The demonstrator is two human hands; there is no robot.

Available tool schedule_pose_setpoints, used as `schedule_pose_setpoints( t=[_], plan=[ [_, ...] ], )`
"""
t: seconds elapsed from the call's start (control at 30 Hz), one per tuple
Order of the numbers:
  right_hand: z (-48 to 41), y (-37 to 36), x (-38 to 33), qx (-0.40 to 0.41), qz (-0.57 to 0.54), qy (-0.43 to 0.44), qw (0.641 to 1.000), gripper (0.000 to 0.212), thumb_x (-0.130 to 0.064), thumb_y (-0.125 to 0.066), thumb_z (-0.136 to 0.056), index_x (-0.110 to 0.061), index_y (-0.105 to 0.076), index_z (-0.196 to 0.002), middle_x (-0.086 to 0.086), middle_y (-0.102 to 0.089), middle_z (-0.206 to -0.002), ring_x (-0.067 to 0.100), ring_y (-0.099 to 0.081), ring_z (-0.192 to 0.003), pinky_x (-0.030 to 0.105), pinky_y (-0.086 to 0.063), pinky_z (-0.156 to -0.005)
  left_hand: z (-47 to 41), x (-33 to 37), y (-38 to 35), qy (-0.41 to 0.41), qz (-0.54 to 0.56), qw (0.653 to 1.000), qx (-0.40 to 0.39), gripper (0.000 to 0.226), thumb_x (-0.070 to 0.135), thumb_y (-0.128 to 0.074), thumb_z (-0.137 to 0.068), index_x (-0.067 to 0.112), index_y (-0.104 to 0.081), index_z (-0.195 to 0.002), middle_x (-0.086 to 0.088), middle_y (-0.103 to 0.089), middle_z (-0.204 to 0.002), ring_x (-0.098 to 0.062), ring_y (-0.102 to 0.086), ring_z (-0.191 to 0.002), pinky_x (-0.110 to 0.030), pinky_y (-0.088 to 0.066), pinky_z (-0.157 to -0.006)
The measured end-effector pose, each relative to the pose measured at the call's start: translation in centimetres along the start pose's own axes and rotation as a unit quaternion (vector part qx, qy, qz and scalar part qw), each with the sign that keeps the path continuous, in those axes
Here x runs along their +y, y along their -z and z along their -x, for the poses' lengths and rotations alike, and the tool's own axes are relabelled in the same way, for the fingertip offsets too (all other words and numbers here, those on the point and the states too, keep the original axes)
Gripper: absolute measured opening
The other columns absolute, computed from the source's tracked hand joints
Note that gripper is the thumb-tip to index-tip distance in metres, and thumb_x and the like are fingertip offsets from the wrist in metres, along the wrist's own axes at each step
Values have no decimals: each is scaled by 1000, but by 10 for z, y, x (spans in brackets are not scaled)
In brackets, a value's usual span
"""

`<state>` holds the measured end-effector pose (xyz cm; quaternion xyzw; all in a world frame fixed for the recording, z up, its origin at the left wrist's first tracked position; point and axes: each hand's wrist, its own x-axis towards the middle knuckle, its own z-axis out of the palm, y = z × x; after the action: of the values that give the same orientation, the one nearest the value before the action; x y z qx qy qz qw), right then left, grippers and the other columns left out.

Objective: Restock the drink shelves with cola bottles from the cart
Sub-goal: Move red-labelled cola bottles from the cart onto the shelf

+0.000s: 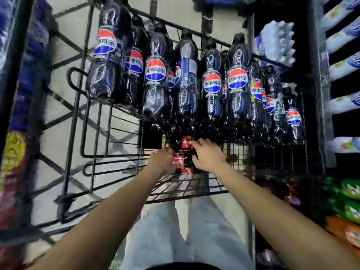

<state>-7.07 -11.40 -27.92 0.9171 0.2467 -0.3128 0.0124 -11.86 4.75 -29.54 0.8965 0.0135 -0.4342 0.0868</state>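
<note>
Pickup step, I judge: both hands are down at the near end of the cart (187,185), left hand (162,161) against the red-labelled bottles (184,152), right hand (208,155) with fingers spread over them, and the blue-and-red-labelled cola bottles (235,78) are packed further in. Next I'd want a firm wrap on one bottle and a lift clear of the wire side toward the shelves (320,84) on the right. Blur hides the left fingers, so I cannot tell its hold; the shelves are cut off.

Bare forearms (109,217), pale blue-grey trousers (165,230) (loose, light fabric), dark top hem (181,266) at the waist
</note>
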Motion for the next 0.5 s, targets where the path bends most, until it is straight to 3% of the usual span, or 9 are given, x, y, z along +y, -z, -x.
schedule_pose_setpoints(
  t=[0.2,0.3,0.4,0.5],
  plan=[
    [-31,-39,5,-19,-11,2,1000,62,-30,-49,-95,-14,-27,-150,11,-26,-156,31,-27,-142,46,-32,-111,-36,-6,-26,2,-4,999,-34,78,55,-48,-91,10,-19,-149,-13,-24,-154,-34,-32,-138,-47,-32,-108],
    [-42,-47,7,-12,-8,-11,1000,66,-29,-49,-95,-14,-20,-152,10,-24,-156,32,-25,-141,47,-27,-113,-46,-11,-32,6,3,999,-47,85,59,-55,-85,13,-21,-147,-13,-32,-150,-34,-39,-133,-47,-35,-106],
    [-43,-51,3,4,13,-24,1000,70,-25,-58,-91,-13,-24,-151,12,-28,-153,34,-30,-137,51,-21,-115,-49,-16,-37,-1,21,999,-38,87,59,-63,-80,13,-25,-144,-13,-43,-141,-34,-50,-124,-45,-39,-101],
    [-42,-51,5,5,30,-49,998,69,-23,-66,-86,-10,-32,-145,14,-33,-147,36,-40,-128,50,-28,-112,-47,-22,-36,-8,10,999,-41,88,58,-66,-78,12,-27,-142,-13,-50,-134,-32,-53,-120,-41,-41,-99]
  ],
)
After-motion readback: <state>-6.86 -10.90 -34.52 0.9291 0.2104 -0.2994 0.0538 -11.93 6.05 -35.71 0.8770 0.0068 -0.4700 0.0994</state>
